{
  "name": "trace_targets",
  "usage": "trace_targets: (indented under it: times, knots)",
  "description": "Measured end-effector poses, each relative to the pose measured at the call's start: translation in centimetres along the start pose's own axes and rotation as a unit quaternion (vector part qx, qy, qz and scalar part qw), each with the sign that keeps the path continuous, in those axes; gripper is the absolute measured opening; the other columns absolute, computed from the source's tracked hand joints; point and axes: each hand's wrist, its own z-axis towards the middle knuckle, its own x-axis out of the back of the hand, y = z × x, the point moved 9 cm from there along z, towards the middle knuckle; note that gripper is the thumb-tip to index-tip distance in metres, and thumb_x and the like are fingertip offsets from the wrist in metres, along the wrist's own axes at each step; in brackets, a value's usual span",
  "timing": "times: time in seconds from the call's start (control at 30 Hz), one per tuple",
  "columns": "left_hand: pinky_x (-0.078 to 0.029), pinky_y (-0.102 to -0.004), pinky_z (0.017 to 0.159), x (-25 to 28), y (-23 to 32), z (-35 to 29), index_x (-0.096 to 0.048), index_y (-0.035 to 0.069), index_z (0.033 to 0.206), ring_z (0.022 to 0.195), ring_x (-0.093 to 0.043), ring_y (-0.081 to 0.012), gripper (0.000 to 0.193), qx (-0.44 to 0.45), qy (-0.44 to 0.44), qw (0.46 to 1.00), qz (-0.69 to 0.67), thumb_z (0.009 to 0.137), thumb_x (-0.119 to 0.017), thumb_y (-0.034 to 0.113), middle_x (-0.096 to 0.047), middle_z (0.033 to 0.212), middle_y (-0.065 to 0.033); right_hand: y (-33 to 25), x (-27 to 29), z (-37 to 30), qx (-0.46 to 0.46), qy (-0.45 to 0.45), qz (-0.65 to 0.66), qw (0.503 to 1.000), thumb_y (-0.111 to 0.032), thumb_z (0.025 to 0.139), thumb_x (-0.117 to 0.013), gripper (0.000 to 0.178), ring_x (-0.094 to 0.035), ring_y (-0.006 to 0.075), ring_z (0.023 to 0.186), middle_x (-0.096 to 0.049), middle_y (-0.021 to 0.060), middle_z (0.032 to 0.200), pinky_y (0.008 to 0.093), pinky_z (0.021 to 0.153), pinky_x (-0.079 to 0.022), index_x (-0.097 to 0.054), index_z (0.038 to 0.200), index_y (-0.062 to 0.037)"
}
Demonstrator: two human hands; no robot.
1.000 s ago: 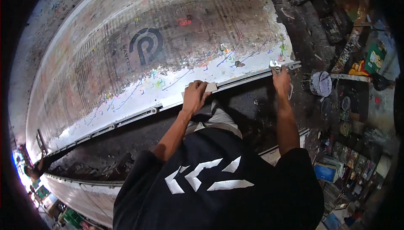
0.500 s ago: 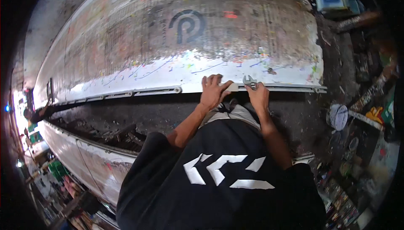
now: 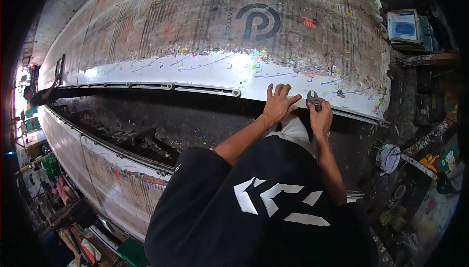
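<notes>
- the right hand is curled firmly around the handle of an adjustable wrench; the steel head sticks out past the thumb and forefinger, its jaws parted and pointing away from the body.
- the left hand is slack and unclenched, fingers spread on the white edge of the long table, thumb stretched toward the wrench.
- a small pale block sits between the left thumb and the wrench head; it is small and partly covered here, so i can't fairly say whether the thumb presses on it.
- left of the left fingers, a metal rail runs along the table edge and ends in a round fitting.
- right of the right fingers, another length of rail continues along the same edge.
- beyond the left fingertips, the worn, paint-flecked surface carries a dark rounded emblem, with a red mark to its right.
- well to the right of the right fingers, a paint-smeared bucket stands near a pale bar.
- far left of both hands, a co-worker is by the table's far end.
- left of the left forearm, a second table lies across a dark gap.
</notes>
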Motion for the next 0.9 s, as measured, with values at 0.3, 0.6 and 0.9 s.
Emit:
trace_targets:
  times: [0.3,0.6,0.9]
  knots:
    - [-0.024,-0.0683,0.113,0.5,0.4,0.1,-0.062,0.034,0.134,0.136,-0.041,-0.0345,0.042,-0.008,0.006,1.0,-0.004,0.093,-0.068,0.041,-0.05,0.138,-0.0124,0.9,-1.0,-1.3,0.127,0.021,-0.008,0.992,-0.01,0.082,-0.075,0.029,-0.066,0.0402,0.097,-0.061,0.0132,0.107,0.0502,0.079,-0.052,-0.063,0.108,-0.002]
    - [-0.025,-0.0669,0.112,-0.2,0.6,0.4,-0.062,0.031,0.133,0.134,-0.043,-0.0344,0.04,-0.015,0.004,1.0,0.002,0.096,-0.063,0.044,-0.052,0.137,-0.0108,3.3,-2.9,-0.5,0.03,-0.039,-0.083,0.995,-0.018,0.087,-0.075,0.034,-0.066,0.0465,0.094,-0.066,0.0216,0.1,0.0556,0.079,-0.051,-0.053,0.109,-0.0032]
    - [-0.027,-0.065,0.11,0.4,0.8,0.5,-0.061,0.033,0.134,0.133,-0.044,-0.0323,0.041,-0.008,-0.005,1.0,0.012,0.094,-0.067,0.043,-0.053,0.135,-0.0102,9.3,-2.1,0.4,-0.146,-0.131,0.356,0.914,-0.034,0.105,-0.063,0.038,-0.051,0.0065,0.06,-0.061,0.0015,0.07,0.0301,0.049,-0.037,-0.061,0.083,-0.0021]
